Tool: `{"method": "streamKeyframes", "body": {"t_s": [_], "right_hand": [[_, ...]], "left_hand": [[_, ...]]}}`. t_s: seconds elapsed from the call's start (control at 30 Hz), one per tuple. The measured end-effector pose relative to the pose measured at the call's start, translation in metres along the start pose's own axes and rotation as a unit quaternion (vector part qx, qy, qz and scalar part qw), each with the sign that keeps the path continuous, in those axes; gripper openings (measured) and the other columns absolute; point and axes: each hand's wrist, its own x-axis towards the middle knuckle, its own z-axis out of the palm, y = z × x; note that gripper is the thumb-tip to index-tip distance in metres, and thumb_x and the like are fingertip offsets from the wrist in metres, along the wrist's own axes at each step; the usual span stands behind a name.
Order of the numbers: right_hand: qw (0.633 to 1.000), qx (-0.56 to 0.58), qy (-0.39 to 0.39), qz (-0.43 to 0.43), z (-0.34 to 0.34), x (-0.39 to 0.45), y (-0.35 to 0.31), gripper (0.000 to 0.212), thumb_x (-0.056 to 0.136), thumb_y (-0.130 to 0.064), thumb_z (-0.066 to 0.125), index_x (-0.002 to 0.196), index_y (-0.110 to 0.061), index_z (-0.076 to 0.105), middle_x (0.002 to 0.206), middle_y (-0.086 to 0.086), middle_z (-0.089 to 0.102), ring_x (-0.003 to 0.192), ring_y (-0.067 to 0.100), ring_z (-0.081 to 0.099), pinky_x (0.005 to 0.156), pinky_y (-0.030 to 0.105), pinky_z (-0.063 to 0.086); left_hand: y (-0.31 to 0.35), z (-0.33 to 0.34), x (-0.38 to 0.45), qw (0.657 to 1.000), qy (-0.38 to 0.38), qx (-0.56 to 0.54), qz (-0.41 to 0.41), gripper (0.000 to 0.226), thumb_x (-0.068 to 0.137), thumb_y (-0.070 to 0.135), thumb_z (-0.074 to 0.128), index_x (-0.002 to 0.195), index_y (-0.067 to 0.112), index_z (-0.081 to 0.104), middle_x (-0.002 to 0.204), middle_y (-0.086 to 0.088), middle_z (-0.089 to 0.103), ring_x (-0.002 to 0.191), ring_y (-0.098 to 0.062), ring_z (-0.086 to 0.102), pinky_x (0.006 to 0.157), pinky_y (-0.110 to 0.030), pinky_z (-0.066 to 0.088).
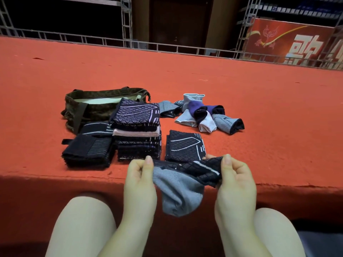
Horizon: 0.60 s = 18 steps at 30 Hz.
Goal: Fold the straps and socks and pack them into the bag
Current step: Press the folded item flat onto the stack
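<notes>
Both hands are holding one sock (182,184) up in front of the near edge of the red table (241,101). The left hand (140,182) is pinching the sock's left end between thumb and curled fingers, its grip clenched on the fabric. The right hand (234,182) is gripping the right end the same way, thumb on top and fingers curled underneath. The sock is stretching between the two grips: its upper band is dark with a pale line pattern, and its grey part is hanging down below the hands, above the person's knees.

On the table, just beyond the hands, a folded dark piece (185,145) with a white line pattern is lying flat. To its left a tall stack (137,132) of folded dark pieces is standing, with one pale layer showing in its side. Further left a lower pile of black straps (89,151) is lying against the stack. Behind these an olive bag (89,106) is sitting with its mouth open, showing a pale lining; the tall stack is hiding part of its right side. To the right of the bag, apart from the folded piles, a loose heap of socks (200,113) in grey, purple and dark blue is lying unfolded.

Metal railings (126,25) and a red banner (289,43) are showing beyond the far edge.
</notes>
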Motion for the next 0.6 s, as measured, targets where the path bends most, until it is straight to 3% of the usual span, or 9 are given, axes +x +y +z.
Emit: {"method": "streamKeyframes", "body": {"t_s": [0.1, 0.17, 0.2, 0.33, 0.43, 0.5, 0.6], "right_hand": [[0.998, -0.050, -0.032, -0.032, 0.000, -0.005, 0.002, 0.018, 0.083, -0.027, 0.054, 0.087, -0.010, 0.054, 0.079, 0.006, 0.074, 0.072, 0.018, 0.071, 0.066, 0.026, 0.057], [0.992, -0.090, -0.049, -0.076, 0.000, -0.010, 0.003, 0.016, 0.081, -0.027, 0.055, 0.085, -0.012, 0.055, 0.080, 0.003, 0.074, 0.075, 0.018, 0.071, 0.070, 0.026, 0.056], [0.988, -0.105, -0.059, -0.097, 0.000, -0.012, 0.003, 0.014, 0.082, -0.027, 0.055, 0.084, -0.014, 0.055, 0.080, 0.001, 0.074, 0.076, 0.016, 0.071, 0.071, 0.024, 0.055], [0.977, -0.132, -0.098, -0.136, 0.000, -0.017, 0.010, 0.009, 0.088, -0.024, 0.061, 0.080, -0.026, 0.057, 0.084, -0.003, 0.073, 0.081, 0.011, 0.070, 0.074, 0.020, 0.053], [0.968, -0.157, -0.137, -0.136, -0.003, -0.017, 0.012, 0.005, 0.082, -0.030, 0.065, 0.082, -0.028, 0.060, 0.089, -0.006, 0.072, 0.085, 0.008, 0.068, 0.076, 0.017, 0.050], [0.958, -0.191, -0.177, -0.122, -0.006, -0.015, 0.012, 0.014, 0.076, -0.028, 0.070, 0.088, -0.027, 0.062, 0.094, -0.012, 0.070, 0.089, 0.005, 0.067, 0.079, 0.016, 0.049], [0.937, -0.251, -0.221, -0.101, -0.010, -0.009, 0.013, 0.025, 0.074, -0.019, 0.077, 0.095, -0.028, 0.066, 0.097, -0.019, 0.070, 0.095, 0.000, 0.065, 0.085, 0.015, 0.048]], "left_hand": [[-0.006, 0.002, -0.005, 0.991, -0.106, -0.002, -0.078, 0.040, 0.089, 0.052, 0.052, 0.083, 0.013, 0.059, 0.079, 0.000, 0.069, 0.083, -0.021, 0.064, 0.083, -0.039, 0.047], [-0.006, 0.002, -0.008, 0.978, -0.169, -0.002, -0.120, 0.055, 0.073, 0.067, 0.063, 0.098, 0.017, 0.064, 0.096, -0.002, 0.073, 0.097, -0.021, 0.067, 0.091, -0.042, 0.047], [-0.005, 0.003, -0.010, 0.975, -0.180, -0.007, -0.133, 0.053, 0.071, 0.063, 0.067, 0.102, 0.019, 0.065, 0.098, 0.000, 0.073, 0.098, -0.019, 0.068, 0.090, -0.040, 0.048], [0.000, 0.009, -0.015, 0.968, -0.171, -0.042, -0.176, 0.016, 0.091, 0.024, 0.059, 0.104, 0.019, 0.067, 0.095, -0.001, 0.075, 0.092, -0.015, 0.070, 0.082, -0.033, 0.050], [-0.002, 0.011, -0.016, 0.975, -0.144, -0.037, -0.163, 0.022, 0.098, 0.025, 0.048, 0.102, 0.020, 0.069, 0.093, 0.003, 0.075, 0.092, -0.013, 0.070, 0.083, -0.033, 0.049], [0.000, 0.010, -0.016, 0.981, -0.122, -0.032, -0.147, 0.026, 0.099, 0.026, 0.045, 0.097, 0.021, 0.070, 0.089, 0.004, 0.075, 0.087, -0.010, 0.070, 0.079, -0.030, 0.048], [0.002, 0.008, -0.016, 0.981, -0.153, -0.017, -0.116, 0.026, 0.095, 0.035, 0.049, 0.097, 0.022, 0.071, 0.091, 0.004, 0.075, 0.090, -0.011, 0.070, 0.084, -0.032, 0.049]]}}
